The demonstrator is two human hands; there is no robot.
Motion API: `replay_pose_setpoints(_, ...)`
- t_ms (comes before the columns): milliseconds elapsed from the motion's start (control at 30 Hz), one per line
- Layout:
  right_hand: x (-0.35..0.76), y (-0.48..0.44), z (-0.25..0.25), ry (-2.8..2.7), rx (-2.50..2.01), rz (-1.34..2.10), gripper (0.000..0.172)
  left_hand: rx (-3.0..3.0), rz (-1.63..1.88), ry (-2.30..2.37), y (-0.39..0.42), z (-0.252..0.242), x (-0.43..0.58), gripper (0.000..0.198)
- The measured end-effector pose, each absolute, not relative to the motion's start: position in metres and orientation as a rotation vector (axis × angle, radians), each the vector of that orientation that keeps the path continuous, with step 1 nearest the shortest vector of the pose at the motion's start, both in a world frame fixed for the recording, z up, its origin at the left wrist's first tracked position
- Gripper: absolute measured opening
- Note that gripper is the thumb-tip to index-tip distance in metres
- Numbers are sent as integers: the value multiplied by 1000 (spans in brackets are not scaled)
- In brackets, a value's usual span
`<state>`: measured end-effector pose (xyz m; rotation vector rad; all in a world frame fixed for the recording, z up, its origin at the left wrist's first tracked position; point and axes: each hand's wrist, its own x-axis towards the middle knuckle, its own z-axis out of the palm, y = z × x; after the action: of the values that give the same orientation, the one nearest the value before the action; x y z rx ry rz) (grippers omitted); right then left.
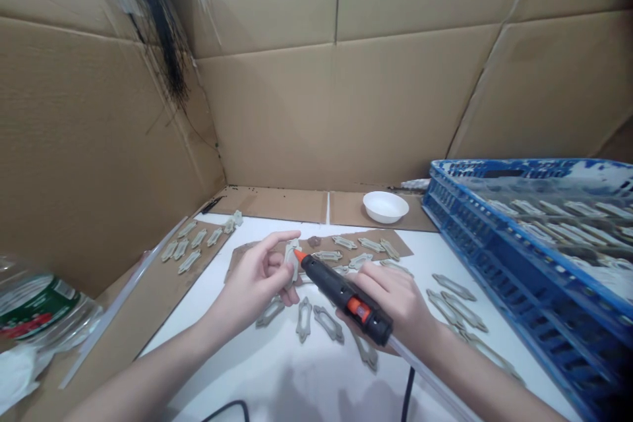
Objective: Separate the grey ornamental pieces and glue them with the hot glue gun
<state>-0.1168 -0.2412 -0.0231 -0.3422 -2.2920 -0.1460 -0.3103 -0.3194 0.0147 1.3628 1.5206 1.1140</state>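
My left hand [262, 271] pinches a small pale frame-shaped piece [293, 257] upright between thumb and fingers. Wrapped round a black hot glue gun [341, 291] is my right hand [395, 293]; a clear glue stick [420, 369] sticks out of its back end. The orange nozzle points left and lies at the held piece, though whether it touches cannot be made out. Several loose pale frames [303, 320] lie on the white tabletop below my hands. More frames [345, 242] rest on a brown cardboard strip [395, 244] behind them.
A blue plastic crate [494, 297] with rows of similar pieces stands at the right. A white bowl [386, 207] sits at the back. Cardboard walls [277, 112] enclose the table. At the left are a plastic bottle [44, 303] and cardboard with several small pieces [198, 238].
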Motion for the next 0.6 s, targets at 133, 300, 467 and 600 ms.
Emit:
replay_pose_setpoints(133,-116,-241,-24,-2305,-341,-149,18,1330,1124,1491,-321,14,-308,39)
replay_pose_setpoints(300,-116,-241,-27,-2300,-343,-196,15,1321,1137,1494,-320,14,-307,37)
replay_pose_setpoints(467,-116,-239,-28,-2300,-333,-208,14,1307,1139,1511,-320,14,-306,37)
replay_pose_setpoints(600,-117,-239,-29,-2292,-354,-239,17,1292,1139,1516,-320,14,-306,37)
